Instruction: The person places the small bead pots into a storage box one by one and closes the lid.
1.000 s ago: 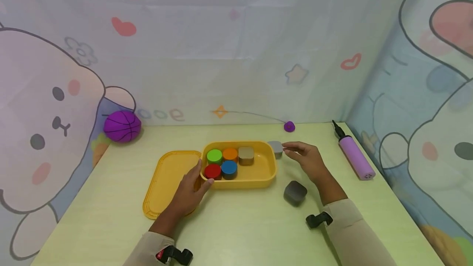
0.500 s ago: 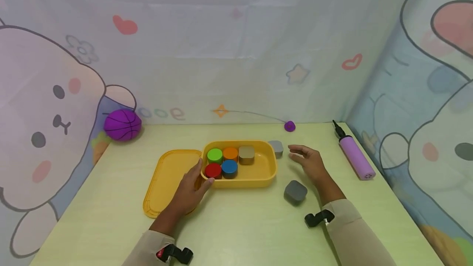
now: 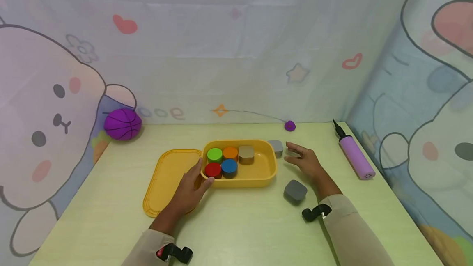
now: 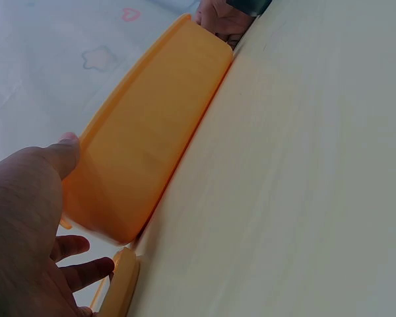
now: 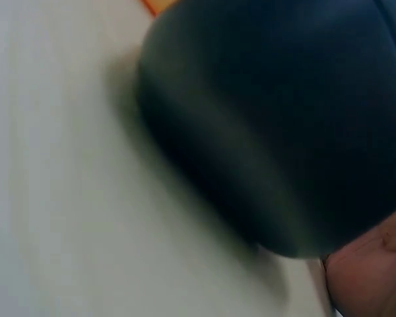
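My left hand (image 3: 186, 194) rests at the left end of a yellow box (image 3: 240, 184), the thumb against its near rim and the fingers along its end. In the left wrist view the other fingertips hang loosely beside the yellow lid (image 4: 121, 284). The box holds green (image 3: 214, 154), orange (image 3: 230, 153), red (image 3: 213, 169) and blue (image 3: 229, 167) round blocks and a tan square block (image 3: 246, 154). My right hand (image 3: 306, 162) hovers, fingers loosely extended, just right of a light grey block (image 3: 277, 147). A dark grey block (image 3: 295, 192) lies nearer; it fills much of the right wrist view.
The yellow lid (image 3: 162, 188) lies flat left of the box. A purple ball (image 3: 122, 124) sits at the back left. A purple hand pump (image 3: 356, 157) lies on the right, and a small purple object (image 3: 290, 126) is at the back edge. Printed cloth surrounds the table (image 3: 240, 233).
My right hand drew slightly right, away from the light grey block, then shifted a little back toward it. The left hand, box and blocks have stayed in place.
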Demonstrator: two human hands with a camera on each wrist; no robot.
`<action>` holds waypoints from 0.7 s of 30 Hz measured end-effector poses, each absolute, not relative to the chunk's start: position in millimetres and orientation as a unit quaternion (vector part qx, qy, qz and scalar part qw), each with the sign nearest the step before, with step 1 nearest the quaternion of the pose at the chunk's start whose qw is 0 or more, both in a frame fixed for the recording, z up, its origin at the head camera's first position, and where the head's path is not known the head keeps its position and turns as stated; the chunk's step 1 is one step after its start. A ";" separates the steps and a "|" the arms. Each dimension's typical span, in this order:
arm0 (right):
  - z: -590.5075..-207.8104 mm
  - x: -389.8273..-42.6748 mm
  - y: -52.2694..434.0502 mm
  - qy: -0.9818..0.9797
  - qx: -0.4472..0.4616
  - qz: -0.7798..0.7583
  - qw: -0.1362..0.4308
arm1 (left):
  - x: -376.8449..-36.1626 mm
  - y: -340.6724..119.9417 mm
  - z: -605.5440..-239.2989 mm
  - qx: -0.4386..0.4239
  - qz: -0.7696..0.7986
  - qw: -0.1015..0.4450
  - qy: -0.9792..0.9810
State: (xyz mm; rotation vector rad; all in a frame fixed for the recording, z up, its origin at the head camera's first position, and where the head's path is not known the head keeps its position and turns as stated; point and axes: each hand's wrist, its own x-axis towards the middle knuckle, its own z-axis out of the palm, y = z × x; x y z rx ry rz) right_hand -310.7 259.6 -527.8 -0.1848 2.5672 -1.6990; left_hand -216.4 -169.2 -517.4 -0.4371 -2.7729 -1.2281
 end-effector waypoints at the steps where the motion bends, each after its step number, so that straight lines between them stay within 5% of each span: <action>1: -528.6 -312.4 260.3 0.836 -0.065 -0.544 0.027 | -217.0 -169.2 -517.8 -0.143 -0.401 0.039 -0.904; 21: -528.6 -328.0 252.0 0.873 -0.102 -0.476 0.036 | -219.8 -169.4 -521.3 -0.137 -0.398 0.029 -0.907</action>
